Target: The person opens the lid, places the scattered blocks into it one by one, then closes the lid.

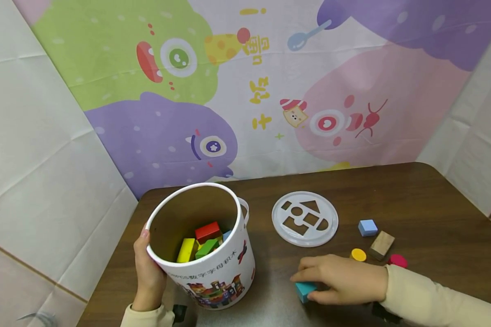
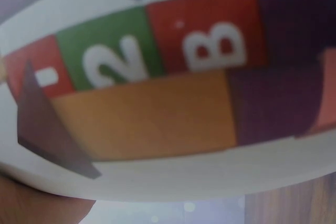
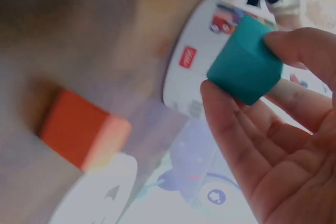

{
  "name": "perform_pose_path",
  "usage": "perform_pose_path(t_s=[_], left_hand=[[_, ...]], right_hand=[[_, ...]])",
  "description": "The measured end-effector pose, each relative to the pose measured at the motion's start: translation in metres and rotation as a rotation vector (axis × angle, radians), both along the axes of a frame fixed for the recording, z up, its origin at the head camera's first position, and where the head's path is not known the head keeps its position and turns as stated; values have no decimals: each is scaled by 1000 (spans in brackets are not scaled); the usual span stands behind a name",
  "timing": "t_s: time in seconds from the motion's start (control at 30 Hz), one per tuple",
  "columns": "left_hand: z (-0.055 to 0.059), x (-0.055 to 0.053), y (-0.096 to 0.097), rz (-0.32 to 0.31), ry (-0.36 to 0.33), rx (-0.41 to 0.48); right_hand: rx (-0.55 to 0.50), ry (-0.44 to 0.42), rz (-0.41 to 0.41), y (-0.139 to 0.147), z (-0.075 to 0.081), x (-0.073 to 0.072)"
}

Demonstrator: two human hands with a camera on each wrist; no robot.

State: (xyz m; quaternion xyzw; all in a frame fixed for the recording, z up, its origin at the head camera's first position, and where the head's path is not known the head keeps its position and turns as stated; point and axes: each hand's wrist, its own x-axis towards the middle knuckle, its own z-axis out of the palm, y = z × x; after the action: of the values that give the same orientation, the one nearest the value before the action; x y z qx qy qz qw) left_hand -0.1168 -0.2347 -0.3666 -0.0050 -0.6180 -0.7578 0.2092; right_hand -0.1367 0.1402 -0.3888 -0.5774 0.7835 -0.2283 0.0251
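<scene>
A white bucket [image 1: 233, 281] with printed toy-block pictures stands tilted on the left of the table, its mouth facing the head camera. My left hand [image 1: 148, 277] grips its left rim, thumb over the edge. Inside lie several blocks, among them a red block [image 1: 207, 232], a yellow block [image 1: 187, 250] and a green block [image 1: 207, 248]. Between thumb and fingers my right hand [image 1: 339, 279] pinches a teal block [image 3: 247, 61], low over the table to the right of the bucket. An orange block [image 3: 81, 129] appears near this hand in the right wrist view; the hand hides it from the head view.
A white lid [image 1: 282, 229] with shaped cut-outs lies behind the right hand. Farther right are a light blue block [image 1: 367, 228], a bare wooden block [image 1: 382, 245], a yellow round piece [image 1: 358, 255] and a pink-red piece [image 1: 398, 260]. A cartoon-printed cloth [image 1: 266, 150] hangs behind the table.
</scene>
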Motion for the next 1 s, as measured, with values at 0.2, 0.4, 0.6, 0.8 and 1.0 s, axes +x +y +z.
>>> perform_pose_path(t_s=[0.2, 0.4, 0.6, 0.8, 1.0], left_hand=[[-5, -2, -3, -16, 29, -6], [-28, -14, -21, -91, 121, 1], [-36, -20, -27, -88, 75, 11], [-30, -16, -23, -87, 92, 11], [-22, -11, -16, -82, 98, 24]], right_hand=[[-37, -46, -74, -10, 24, -24], [-111, 12, -110, -24, 56, -47], [-177, 47, -104, -41, 102, -60], [-209, 50, -53, -68, 135, -70], [-217, 60, -34, -105, 146, -82]])
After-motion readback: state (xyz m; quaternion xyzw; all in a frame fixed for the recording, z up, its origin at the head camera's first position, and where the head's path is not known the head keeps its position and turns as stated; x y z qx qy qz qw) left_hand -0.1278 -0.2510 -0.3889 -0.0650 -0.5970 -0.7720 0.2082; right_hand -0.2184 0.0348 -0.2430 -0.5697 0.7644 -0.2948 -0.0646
